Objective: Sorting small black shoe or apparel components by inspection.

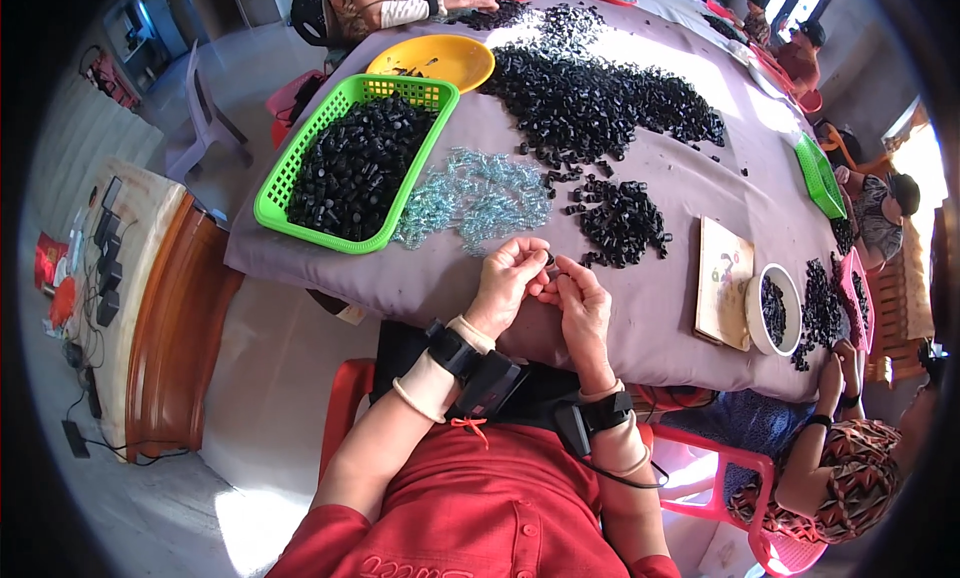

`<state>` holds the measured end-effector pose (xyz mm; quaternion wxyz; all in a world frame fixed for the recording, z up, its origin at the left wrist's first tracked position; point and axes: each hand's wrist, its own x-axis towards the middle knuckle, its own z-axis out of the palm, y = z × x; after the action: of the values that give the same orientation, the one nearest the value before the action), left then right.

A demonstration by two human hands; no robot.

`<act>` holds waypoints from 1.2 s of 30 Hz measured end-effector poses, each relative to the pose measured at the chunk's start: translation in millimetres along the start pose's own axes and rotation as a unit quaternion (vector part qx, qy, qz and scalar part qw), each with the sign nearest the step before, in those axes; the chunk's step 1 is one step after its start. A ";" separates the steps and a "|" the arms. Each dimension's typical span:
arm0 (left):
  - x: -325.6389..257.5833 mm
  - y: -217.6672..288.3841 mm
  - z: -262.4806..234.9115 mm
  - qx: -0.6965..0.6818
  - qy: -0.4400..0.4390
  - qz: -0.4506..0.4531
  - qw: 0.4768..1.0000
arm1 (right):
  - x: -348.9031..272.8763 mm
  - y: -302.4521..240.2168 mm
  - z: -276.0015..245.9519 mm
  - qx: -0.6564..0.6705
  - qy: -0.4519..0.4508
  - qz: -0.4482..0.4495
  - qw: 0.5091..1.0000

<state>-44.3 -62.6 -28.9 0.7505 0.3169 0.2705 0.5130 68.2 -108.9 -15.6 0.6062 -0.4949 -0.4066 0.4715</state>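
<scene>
now, the left hand (497, 286) is pinching a small black piece (549, 261) between its fingers over the surface (650, 313); the right hand (584, 311) is bunching its fingers just beside it, their hold staying unclear.

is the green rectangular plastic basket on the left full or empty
Mostly full: small glossy black pieces are heaped across the green rectangular plastic basket, hiding its floor, though some wall shows above them.

Across the red shirt (490, 498) runs a line of lettering (415, 566), red on red, partly out of my sight. The book (722, 283) on the bench (650, 318) has a printed cover, but I can't make out any words there.
</scene>
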 end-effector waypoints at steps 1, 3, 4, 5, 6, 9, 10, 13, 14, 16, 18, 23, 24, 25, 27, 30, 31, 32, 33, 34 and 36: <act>-0.7 0.7 0.5 0.007 0.004 0.004 1.000 | -0.8 -1.7 1.6 0.016 0.015 -0.012 1.000; -2.0 2.1 2.9 0.015 0.007 0.005 1.000 | -2.1 -3.5 -0.3 0.037 0.037 0.001 0.999; -2.7 3.0 5.1 0.039 0.016 0.005 0.999 | -2.9 -4.5 -1.1 0.038 0.040 0.001 0.998; -3.0 3.4 6.8 0.063 0.026 0.004 0.998 | -3.7 -5.5 -1.2 0.042 0.038 -0.003 0.998; -3.1 3.1 7.2 0.064 0.025 0.003 0.998 | -4.1 -5.8 -0.4 0.046 0.035 -0.006 0.998; -3.5 2.8 7.7 0.079 0.012 0.013 0.997 | -3.0 -5.0 1.3 0.017 0.029 -0.037 0.999; -3.5 3.3 7.3 0.078 0.010 0.010 0.997 | -2.4 -4.9 1.6 0.001 0.015 -0.049 0.999; -4.0 4.5 7.6 0.076 0.009 0.004 0.997 | -1.4 -5.4 3.8 0.033 0.036 -0.036 0.998; -4.2 4.7 8.0 0.075 0.009 0.002 0.997 | -1.5 -6.3 4.9 0.033 0.037 -0.036 0.998; -4.6 5.2 8.2 0.077 0.010 0.002 0.997 | -1.7 -8.8 7.8 0.055 0.039 -0.023 0.997; -4.6 5.5 7.9 0.079 0.010 0.002 0.997 | -1.7 -9.7 7.7 0.060 0.037 -0.021 0.997; -3.8 6.3 5.4 0.068 -0.006 -0.011 0.998 | -1.8 -11.5 8.8 0.069 0.032 -0.013 0.997; -4.0 7.5 5.5 0.068 -0.006 -0.011 0.998 | -1.8 -11.2 8.6 0.060 0.028 -0.015 0.998; -4.1 8.8 5.7 0.060 -0.012 -0.021 0.998 | -1.7 -10.9 8.3 0.050 0.025 -0.016 0.998; -4.0 10.3 4.1 0.052 -0.018 -0.031 0.998 | -1.0 -9.6 7.0 0.020 0.021 -0.025 0.999; -3.0 11.9 1.8 0.032 -0.034 -0.054 0.997 | 0.6 -11.8 4.4 -0.005 0.011 -0.021 1.000; -2.8 13.6 3.1 0.046 -0.042 -0.070 0.996 | 1.3 -12.5 3.2 -0.002 0.006 -0.008 1.000; -2.6 14.6 3.8 0.060 -0.050 -0.086 0.993 | 1.9 -11.8 2.2 -0.002 0.007 -0.008 1.000; -2.7 15.2 3.1 0.061 -0.050 -0.086 0.993 | 2.4 -11.1 1.7 0.017 -0.005 -0.004 1.000; -2.9 15.6 2.0 0.047 -0.066 -0.090 0.993 | 2.8 -10.8 1.2 0.036 -0.017 0.000 0.999; -3.0 16.1 0.8 0.034 -0.082 -0.096 0.991 | 3.9 -12.6 0.2 0.046 -0.031 0.000 0.998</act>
<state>-54.3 -61.1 -16.0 0.8046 0.3556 0.2545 0.4018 71.0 -105.9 -3.0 0.6154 -0.4513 -0.4029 0.5052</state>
